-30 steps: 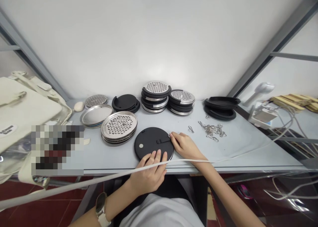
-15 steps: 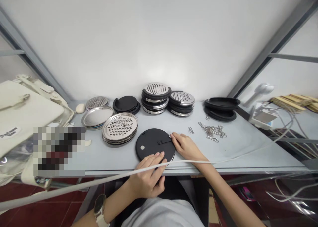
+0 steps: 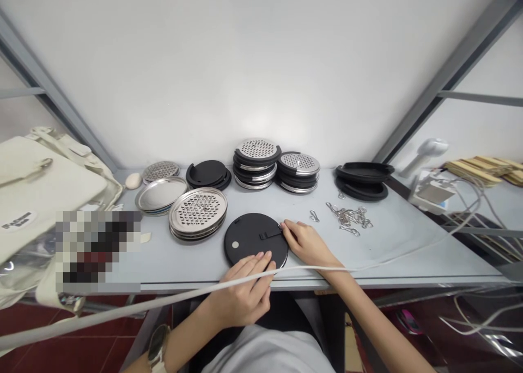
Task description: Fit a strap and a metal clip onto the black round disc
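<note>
A black plastic disc (image 3: 250, 232) lies on the table in front of me, with a pale round dot and a small slotted tab on its upper face. My left hand (image 3: 247, 291) rests on its near edge, fingers stretched out over the top and thumb apart from it. At the disc's right edge, beside the tab, my right hand (image 3: 304, 241) pinches a small shiny metal piece, mostly hidden by the fingertips; it looks like one of the wire clips (image 3: 350, 216) heaped to the right. A single clip (image 3: 314, 216) lies nearer that hand.
Metal grater plates (image 3: 199, 212) are stacked left of the disc, beside plain metal discs (image 3: 161, 194). Assembled graters (image 3: 256, 163) and black holders (image 3: 363, 172) stand along the wall. A white cable (image 3: 180, 295) crosses in front of my arms. A cream bag (image 3: 49, 171) sits left.
Both hands stay in almost the same place on the disc. The whole view has shifted very slightly downward.
</note>
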The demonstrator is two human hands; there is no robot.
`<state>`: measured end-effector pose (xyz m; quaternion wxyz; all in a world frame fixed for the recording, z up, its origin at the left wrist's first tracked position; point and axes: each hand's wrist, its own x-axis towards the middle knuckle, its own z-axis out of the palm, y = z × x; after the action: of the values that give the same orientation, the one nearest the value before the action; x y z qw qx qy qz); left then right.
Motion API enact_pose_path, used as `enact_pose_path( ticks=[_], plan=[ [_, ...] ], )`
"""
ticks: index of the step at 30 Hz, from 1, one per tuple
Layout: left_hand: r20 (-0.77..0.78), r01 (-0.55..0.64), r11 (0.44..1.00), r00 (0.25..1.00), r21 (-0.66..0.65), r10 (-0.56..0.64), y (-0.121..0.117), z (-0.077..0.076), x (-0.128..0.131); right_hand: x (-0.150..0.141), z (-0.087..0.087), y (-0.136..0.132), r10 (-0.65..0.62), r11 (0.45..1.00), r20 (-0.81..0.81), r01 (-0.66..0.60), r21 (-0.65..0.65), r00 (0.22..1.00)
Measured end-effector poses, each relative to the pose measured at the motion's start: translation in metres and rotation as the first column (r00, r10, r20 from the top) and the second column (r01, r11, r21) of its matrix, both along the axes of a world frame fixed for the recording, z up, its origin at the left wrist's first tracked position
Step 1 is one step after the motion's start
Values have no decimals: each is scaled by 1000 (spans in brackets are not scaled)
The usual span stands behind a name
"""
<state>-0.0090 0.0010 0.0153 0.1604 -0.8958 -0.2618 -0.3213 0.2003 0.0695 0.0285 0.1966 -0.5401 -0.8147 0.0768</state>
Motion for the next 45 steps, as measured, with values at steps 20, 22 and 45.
enact_pose_path(
  ticks=[20, 22, 45],
  plan=[
    [-97, 52, 971, 992, -233, -76, 18, 24, -45, 0, 1, -1, 17, 1000, -9, -17, -1, 1000],
    [-99, 65, 974, 991, -216, -88, 18, 23, -46, 0, 1, -1, 13, 1000, -15, -13, -3, 1000],
    [-107, 57, 996, 993, 73, -49, 8, 16, -29, 0, 6, -3, 12, 996, -266, -34, -80, 964]
  ],
)
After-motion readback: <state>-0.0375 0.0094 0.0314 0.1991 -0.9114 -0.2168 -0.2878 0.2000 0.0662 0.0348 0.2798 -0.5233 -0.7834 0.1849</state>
